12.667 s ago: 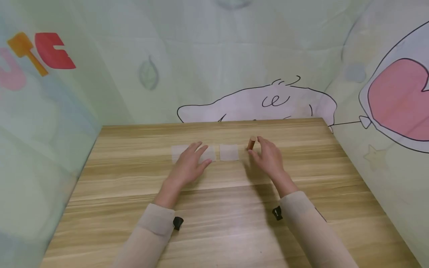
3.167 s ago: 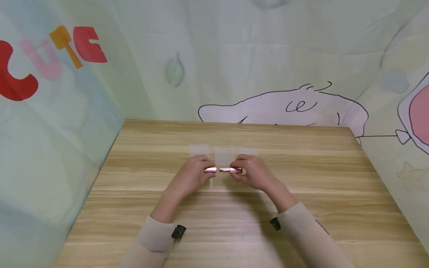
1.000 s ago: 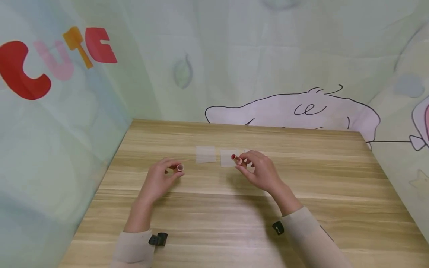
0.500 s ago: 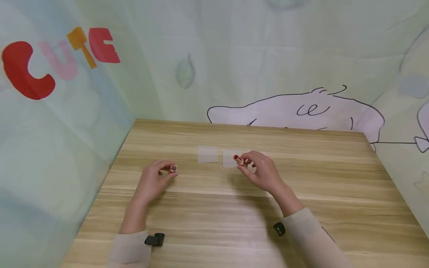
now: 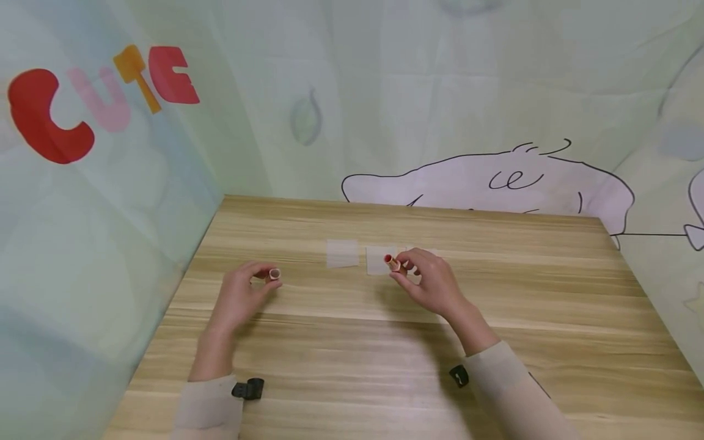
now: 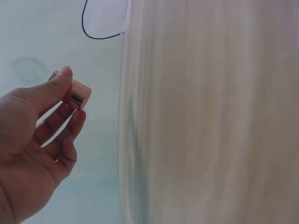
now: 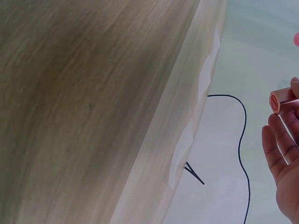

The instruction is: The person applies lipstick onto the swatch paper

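Note:
My left hand (image 5: 240,294) pinches a hollow lipstick cap (image 5: 275,274) between thumb and fingertips, its open end turned toward the head camera. In the left wrist view the cap (image 6: 80,93) is angular and copper-pink. My right hand (image 5: 431,284) pinches the uncapped lipstick (image 5: 392,263), with the red tip facing up and left. A round red label shows on the end of the lipstick (image 7: 274,102) in the right wrist view. Cap and lipstick are held well apart above the table, and the lipstick overlaps the middle paper square in the head view.
Pale squares lie in a row on the wooden table (image 5: 341,348): a left one (image 5: 342,253), a middle one (image 5: 376,264), and a third mostly hidden behind my right hand. A printed cloth backdrop (image 5: 412,110) rises behind the table and along its sides.
First the closed lipstick stood upright near my right hand; later both hands held its two parts end to end. Since then my left hand has carried the cap left; the right has barely moved.

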A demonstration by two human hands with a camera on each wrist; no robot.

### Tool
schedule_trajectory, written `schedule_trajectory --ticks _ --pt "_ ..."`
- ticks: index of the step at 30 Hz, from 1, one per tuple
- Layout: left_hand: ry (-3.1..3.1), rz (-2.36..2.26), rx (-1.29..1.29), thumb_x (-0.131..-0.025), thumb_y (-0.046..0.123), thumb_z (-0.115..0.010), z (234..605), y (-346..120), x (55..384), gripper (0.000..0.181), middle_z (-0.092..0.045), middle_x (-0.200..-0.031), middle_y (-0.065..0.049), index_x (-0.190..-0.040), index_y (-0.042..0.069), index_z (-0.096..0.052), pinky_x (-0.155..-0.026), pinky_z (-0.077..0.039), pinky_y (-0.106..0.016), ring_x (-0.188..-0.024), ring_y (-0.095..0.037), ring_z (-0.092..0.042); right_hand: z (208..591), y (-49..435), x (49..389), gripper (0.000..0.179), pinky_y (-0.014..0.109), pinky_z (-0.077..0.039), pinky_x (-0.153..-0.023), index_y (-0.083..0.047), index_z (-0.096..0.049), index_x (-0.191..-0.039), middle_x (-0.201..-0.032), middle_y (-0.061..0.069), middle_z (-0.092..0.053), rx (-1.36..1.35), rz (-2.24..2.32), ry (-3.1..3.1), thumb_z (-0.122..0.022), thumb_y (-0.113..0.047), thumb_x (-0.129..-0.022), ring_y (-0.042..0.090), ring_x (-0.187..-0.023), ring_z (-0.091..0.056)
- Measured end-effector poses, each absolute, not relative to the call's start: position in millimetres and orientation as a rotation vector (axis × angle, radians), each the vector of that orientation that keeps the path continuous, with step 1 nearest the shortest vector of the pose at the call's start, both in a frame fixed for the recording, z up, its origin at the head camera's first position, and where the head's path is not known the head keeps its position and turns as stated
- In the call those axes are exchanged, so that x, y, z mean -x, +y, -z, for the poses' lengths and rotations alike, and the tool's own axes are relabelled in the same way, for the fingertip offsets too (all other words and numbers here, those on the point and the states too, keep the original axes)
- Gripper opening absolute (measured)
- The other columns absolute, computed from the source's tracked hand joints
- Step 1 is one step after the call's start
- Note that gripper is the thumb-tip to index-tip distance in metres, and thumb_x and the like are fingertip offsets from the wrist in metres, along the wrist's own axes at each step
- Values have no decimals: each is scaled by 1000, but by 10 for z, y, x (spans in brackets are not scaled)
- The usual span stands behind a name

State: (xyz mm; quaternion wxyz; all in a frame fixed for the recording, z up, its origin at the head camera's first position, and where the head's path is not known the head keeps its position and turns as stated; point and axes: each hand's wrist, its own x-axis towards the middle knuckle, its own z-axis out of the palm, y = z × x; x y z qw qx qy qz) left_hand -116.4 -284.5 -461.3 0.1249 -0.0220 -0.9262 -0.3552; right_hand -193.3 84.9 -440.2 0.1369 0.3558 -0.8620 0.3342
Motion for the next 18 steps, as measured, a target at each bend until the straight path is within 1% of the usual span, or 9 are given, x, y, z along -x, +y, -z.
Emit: schedule_trajectory --ticks 7,12,18 --pt "-2722 1056 48 -87 4 -79 4610 -2919 1168 27 -72 -100 -18 -110 -6 -71 -86 -53 -53 -94 -34 -68 4421 842 1937 16 36 -58 -63 -8 -70 -98 -87 1 -69 -1035 -967 -2485 -81 -15 -87 22 -76 -67" --pt "-2775 1074 25 -87 3 -79 4620 -2961 1163 27 -73 -98 -18 -111 -8 -71 -89 -53 -55 -94 -36 -69 4430 843 1941 18 37 -58 -64 -7 -70 -99 -87 2 -69 -1044 -971 -2486 -81 -15 -88 25 -78 -67" --pt "-2839 1103 -39 -87 6 -80 4620 -2980 1164 28 -74 -98 -17 -111 -6 -72 -92 -52 -54 -95 -35 -69 4443 837 1947 17 37 -59 -64 -7 -70 -99 -88 2 -69 -1046 -985 -2496 -80 -16 -88 25 -78 -68"
